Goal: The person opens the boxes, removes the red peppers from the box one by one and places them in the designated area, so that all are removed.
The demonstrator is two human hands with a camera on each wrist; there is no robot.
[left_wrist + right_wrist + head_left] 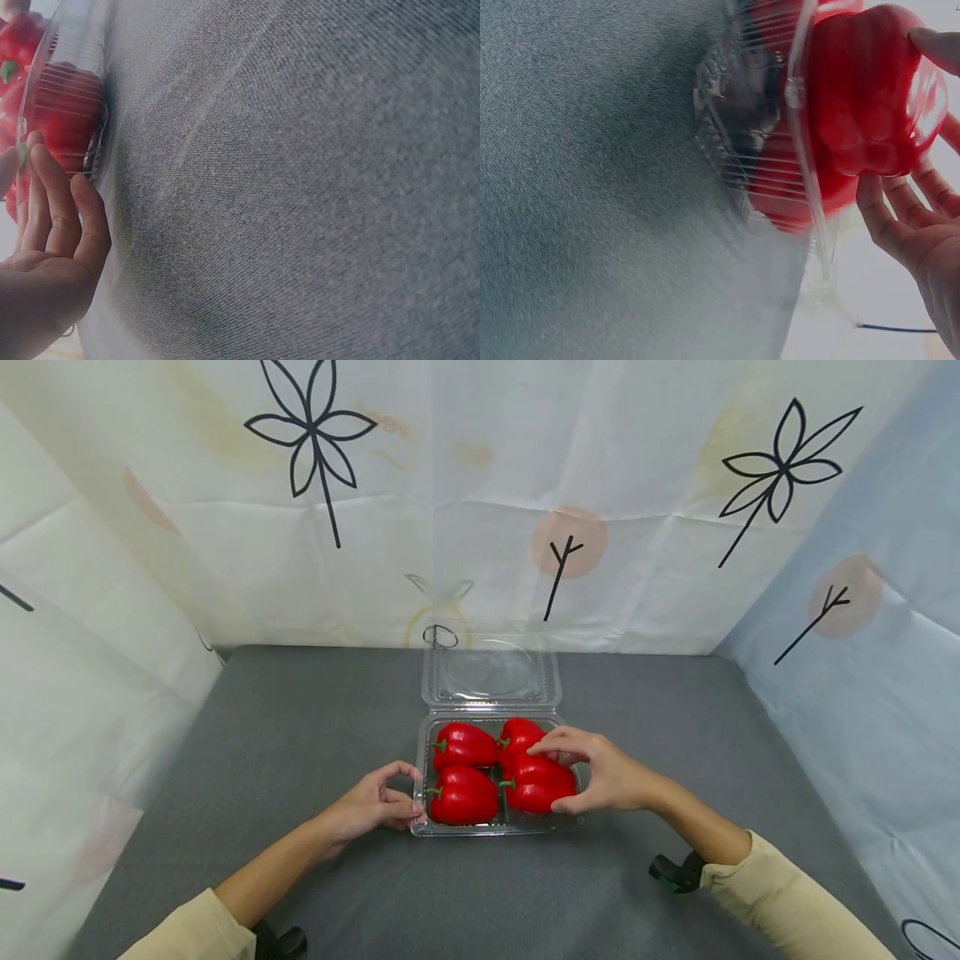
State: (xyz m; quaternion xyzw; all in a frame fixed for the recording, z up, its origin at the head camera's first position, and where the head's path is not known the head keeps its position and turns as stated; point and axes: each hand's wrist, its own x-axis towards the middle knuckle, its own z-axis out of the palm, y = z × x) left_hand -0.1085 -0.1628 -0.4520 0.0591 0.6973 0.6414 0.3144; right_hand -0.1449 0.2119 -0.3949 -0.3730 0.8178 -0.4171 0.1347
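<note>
A clear plastic clamshell box (491, 829) lies with its lid raised at the back. Three red bell peppers sit inside: one front left (463, 797), one back left (465, 746), one back right (517, 732). My right hand (600, 768) grips a fourth red bell pepper (536, 787) between thumb and fingers. In the right wrist view this pepper (866, 90) is above the box rim. My left hand (375, 802) holds the box's left side, its fingers (56, 202) against the outer wall and the thumb up at the rim.
The open lid (491, 672) leans back behind the tray part. Beneath everything is a grey cloth-covered table (315, 718), bordered at the back and sides by patterned white fabric (480, 485). Dark devices (677, 871) are strapped at both wrists.
</note>
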